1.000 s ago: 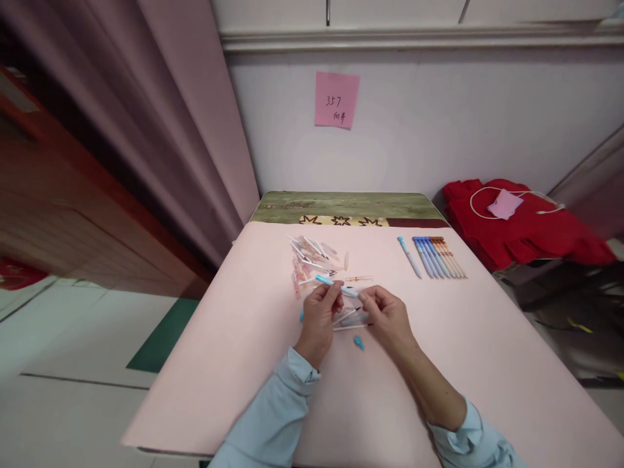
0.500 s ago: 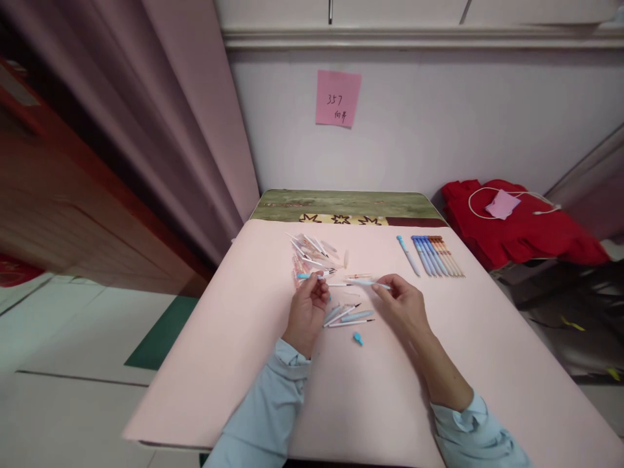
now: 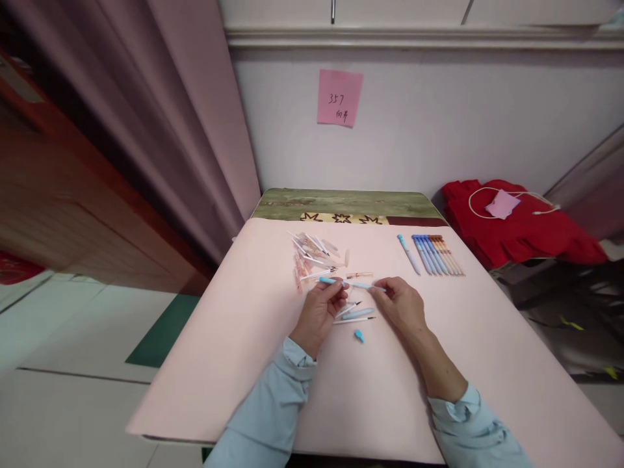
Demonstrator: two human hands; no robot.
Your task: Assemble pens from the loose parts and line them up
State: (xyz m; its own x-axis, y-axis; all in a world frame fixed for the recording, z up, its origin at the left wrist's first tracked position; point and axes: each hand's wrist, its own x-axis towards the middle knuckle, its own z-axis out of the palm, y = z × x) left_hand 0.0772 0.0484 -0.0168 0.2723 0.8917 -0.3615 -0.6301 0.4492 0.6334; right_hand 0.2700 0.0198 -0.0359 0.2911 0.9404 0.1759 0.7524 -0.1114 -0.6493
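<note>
My left hand [image 3: 322, 312] pinches the blue end piece [image 3: 327, 281] of a pen. Opposite it, my right hand [image 3: 400, 303] pinches the pale pen barrel [image 3: 363, 285]. The two pieces meet end to end just above the pink table [image 3: 244, 364]. Under my hands lie loose pen parts [image 3: 353, 315], thin refills and a barrel. A small blue cap [image 3: 359, 336] lies a little nearer to me. Beyond my left hand sits a pile of pen parts [image 3: 312, 257], some pink, some clear.
A row of several finished pens [image 3: 431, 255], blue and orange, lies at the table's far right. A green patterned surface [image 3: 341, 205] adjoins the far edge. Red cloth [image 3: 517, 227] with a white cable lies to the right. A pink note [image 3: 340, 97] hangs on the wall.
My hands drew apart, each with a pen piece, and have now come back together, so the pieces meet end to end again. The view shifted slightly.
</note>
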